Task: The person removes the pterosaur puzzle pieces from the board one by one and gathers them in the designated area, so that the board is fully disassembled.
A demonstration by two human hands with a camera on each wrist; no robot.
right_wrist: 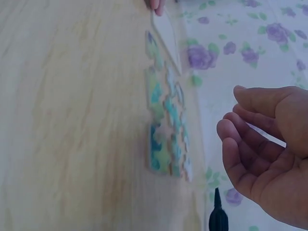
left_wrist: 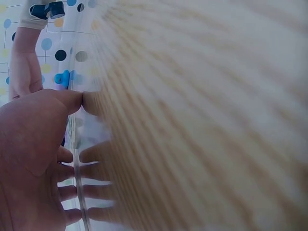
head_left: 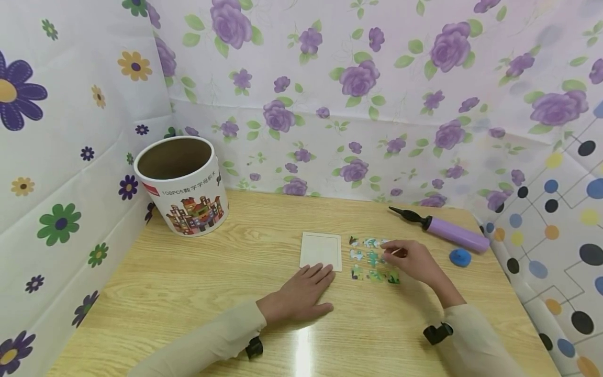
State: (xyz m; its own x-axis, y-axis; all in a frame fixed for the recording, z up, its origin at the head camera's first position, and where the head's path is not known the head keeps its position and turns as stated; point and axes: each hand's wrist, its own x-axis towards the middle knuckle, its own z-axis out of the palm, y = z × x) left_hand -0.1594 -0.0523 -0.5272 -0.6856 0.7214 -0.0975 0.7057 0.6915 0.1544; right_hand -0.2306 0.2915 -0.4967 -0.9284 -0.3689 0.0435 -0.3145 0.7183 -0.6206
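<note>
The puzzle pieces [head_left: 373, 258] are lying flat on the tabletop [head_left: 188, 283], in neat little rows, just to the right of the white puzzle tray [head_left: 321, 251]. They are small, thin and colourful. They are probably very light and a bit stiff, like card, so they should slide easily on the smooth wood. They could bend if pinched too hard. The best place to take one is by its edges, with a fingertip and thumb, or by sliding it to lift a side first.

The right hand [head_left: 411, 260] is hovering over the right end of the rows. Its fingers are loosely bent and apart in the right wrist view, and the palm is holding nothing there. In the head view something small and brownish is showing at the fingertips, but it is too small to tell what it is.

The left hand [head_left: 301, 294] is lying flat on the tabletop, fingers straight and spread. Its fingertips are touching the near edge of the white puzzle tray. The tray is thin and flat too, and it is likely light, so a flat hand is good for keeping it from sliding.

Far to the left, a big round tub [head_left: 181, 183] is standing open. Far to the right, a purple pump [head_left: 447, 231] is lying on its side, with a small blue thing [head_left: 459, 257] just near it.
</note>
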